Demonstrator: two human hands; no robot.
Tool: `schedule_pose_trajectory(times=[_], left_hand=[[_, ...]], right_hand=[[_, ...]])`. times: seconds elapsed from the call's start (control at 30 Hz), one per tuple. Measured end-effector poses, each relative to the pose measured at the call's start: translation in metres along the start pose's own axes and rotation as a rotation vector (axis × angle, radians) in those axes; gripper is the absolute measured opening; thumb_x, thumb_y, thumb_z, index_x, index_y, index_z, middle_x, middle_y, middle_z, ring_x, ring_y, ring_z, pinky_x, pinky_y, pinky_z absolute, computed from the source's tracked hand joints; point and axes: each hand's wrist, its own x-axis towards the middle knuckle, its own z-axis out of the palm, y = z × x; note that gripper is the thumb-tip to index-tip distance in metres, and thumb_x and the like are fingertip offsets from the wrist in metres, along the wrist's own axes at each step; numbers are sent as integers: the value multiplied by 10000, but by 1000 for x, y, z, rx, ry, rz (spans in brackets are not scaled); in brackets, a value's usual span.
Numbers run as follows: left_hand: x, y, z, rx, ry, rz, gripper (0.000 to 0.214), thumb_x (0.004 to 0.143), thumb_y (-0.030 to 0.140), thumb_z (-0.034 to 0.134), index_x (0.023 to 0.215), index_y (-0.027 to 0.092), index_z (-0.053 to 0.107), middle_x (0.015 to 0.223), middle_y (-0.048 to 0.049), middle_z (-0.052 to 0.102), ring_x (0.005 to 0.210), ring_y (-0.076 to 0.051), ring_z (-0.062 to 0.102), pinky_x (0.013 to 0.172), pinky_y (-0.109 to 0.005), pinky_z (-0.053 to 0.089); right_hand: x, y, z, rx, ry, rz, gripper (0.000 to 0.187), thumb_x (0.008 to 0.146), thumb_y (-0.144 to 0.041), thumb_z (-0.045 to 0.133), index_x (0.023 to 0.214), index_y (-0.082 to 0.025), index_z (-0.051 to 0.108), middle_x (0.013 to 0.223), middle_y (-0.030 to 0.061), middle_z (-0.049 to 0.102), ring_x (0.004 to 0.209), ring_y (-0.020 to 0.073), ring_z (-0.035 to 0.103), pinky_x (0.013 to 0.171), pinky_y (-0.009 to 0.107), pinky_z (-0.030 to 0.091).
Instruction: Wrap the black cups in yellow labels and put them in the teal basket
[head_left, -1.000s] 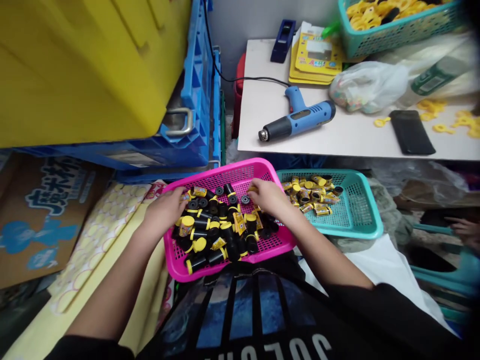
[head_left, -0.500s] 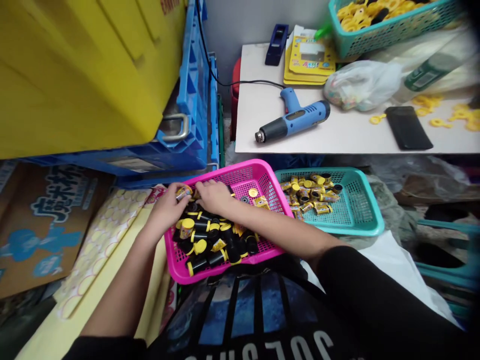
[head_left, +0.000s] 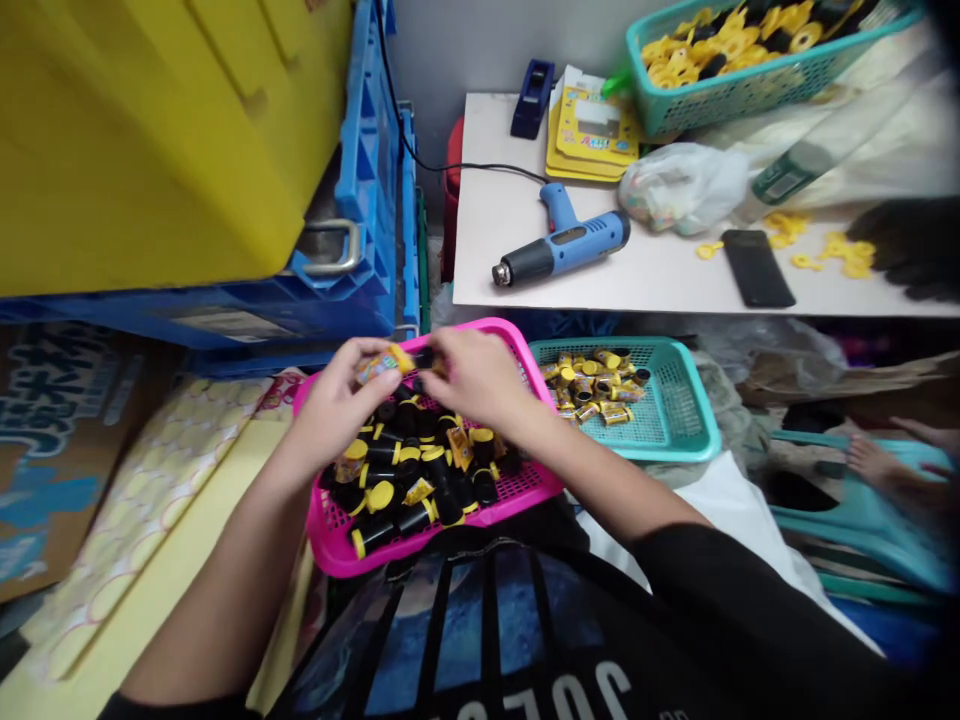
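Observation:
My left hand (head_left: 341,390) is closed around a yellow printed label sleeve (head_left: 386,364), above the far left part of a pink basket (head_left: 547,480). Close beside it, my right hand (head_left: 476,375) grips a small black bottle (head_left: 424,358) between thumb and fingers; its end meets the sleeve or is just short of it, I cannot tell. Below both hands the pink basket holds many small black bottles (head_left: 446,490) with yellow caps, some wrapped in printed labels. A teal basket (head_left: 679,400) to the right holds labelled little bottles (head_left: 596,385).
A white table ahead carries a blue heat gun (head_left: 562,248), yellow cards (head_left: 592,125), a phone (head_left: 757,268) and a teal basket of yellow parts (head_left: 675,110). Blue crates (head_left: 375,200) stand left. At right, a person's bare foot (head_left: 874,460) shows by a teal stool (head_left: 892,520).
Both hands have risen from the bottles in the pink basket. The black bottle now shows in my right hand, facing the sleeve in my left. The view has shifted right.

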Motion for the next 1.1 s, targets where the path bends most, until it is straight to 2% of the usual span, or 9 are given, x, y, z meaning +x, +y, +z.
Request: schedule_pose_trajectory(times=[0.17,0.3,0.47,0.63,0.77,0.87,0.93,1.0,1.1], left_hand=[[13,71,55,34,-211,374,458,849,398,597,1252,190,530,1353,-109,572,1266,-271,508,1065,-433,398],[10,66,37,305,-302,473,442,870,448,564,1258,237,569,1391,-60,555,1307,-287,472,1109,-472,346],[-36,-23,-20,824,-176,-42,352,874,469,509,1021,197,678,1030,-127,689,1033,-364,619,916,-531,478],[-80,-74,-34,718,-70,-132,317,830,486,572,1003,245,683,1128,-117,592,933,-302,645,862,-446,528],[-80,-62,-29,593,24,-74,280,746,492,679,907,264,695,1033,-83,587,979,-285,611,902,-419,514],[-65,-34,-8,334,177,-88,345,766,514,655,980,246,698,1038,-64,604,992,-256,609,887,-400,529],[-54,-11,13,83,89,2,396,811,551,594,1007,224,702,1083,-69,617,1047,-250,608,924,-391,519],[-47,6,30,-45,-59,127,437,889,544,489,1113,222,680,1187,-84,610,1185,-257,556,1005,-394,471],[-46,9,33,106,-163,257,505,890,478,542,1341,253,527,1391,-94,513,1306,-265,456,1057,-420,422]], right_hand=[[-78,80,-79,-150,153,429,464,827,-417,595,1193,-131,600,1111,179,691,997,320,637,850,452,482],[-112,104,-93,-127,275,610,418,869,-405,543,1198,-157,610,1053,151,717,918,292,675,791,437,520],[-98,73,-53,62,-55,335,303,898,-357,553,1117,-180,664,1064,113,723,954,259,672,838,400,517],[-63,32,-15,196,-296,3,257,936,-294,533,1130,-185,662,1080,100,719,1007,246,653,905,393,489],[-47,9,-1,286,-267,-72,246,942,-274,522,1127,-193,664,1105,95,710,1052,240,637,948,410,472],[-45,-8,1,506,-184,-162,450,908,-365,577,1329,-211,530,1313,107,611,1197,238,570,991,409,465],[-48,-13,-4,586,-81,-213,578,892,-394,589,1416,-214,424,1399,113,539,1258,235,525,1020,416,454],[-58,-5,-15,546,25,-213,461,919,-362,540,1360,-237,489,1353,91,575,1244,223,535,1038,420,443],[-86,37,-38,322,173,-14,318,935,-317,495,1230,-257,598,1233,85,643,1179,232,575,1016,428,453]])
